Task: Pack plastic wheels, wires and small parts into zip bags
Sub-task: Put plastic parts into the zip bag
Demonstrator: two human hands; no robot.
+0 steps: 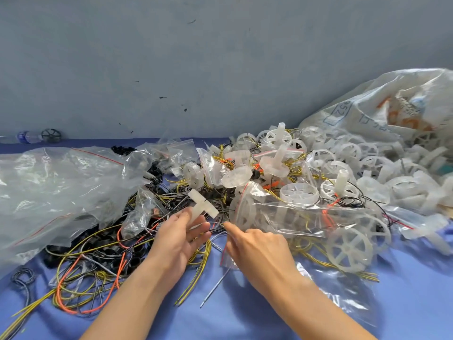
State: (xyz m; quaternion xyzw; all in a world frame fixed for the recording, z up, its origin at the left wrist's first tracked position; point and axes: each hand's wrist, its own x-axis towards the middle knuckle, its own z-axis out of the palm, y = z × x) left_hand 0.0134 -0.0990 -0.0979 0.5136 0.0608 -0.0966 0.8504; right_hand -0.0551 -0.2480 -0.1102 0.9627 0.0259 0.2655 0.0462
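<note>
My left hand (180, 238) holds a white T-shaped plastic part (202, 207) between thumb and fingers, above a tangle of yellow, black and orange wires (98, 261). My right hand (257, 249) lies just to its right, index finger stretched toward the wires, beside the red-striped mouth of a clear zip bag (289, 214) that holds white spoked wheels. A loose white wheel (349, 249) lies right of that bag. More white wheels (343, 158) are heaped behind.
A blue cloth (245, 315) covers the table. Crumpled clear plastic bags (56, 187) fill the left side. A large printed sack (392, 111) spills wheels at the right. A water bottle (27, 136) and a dark wheel lie at the far left by the grey wall.
</note>
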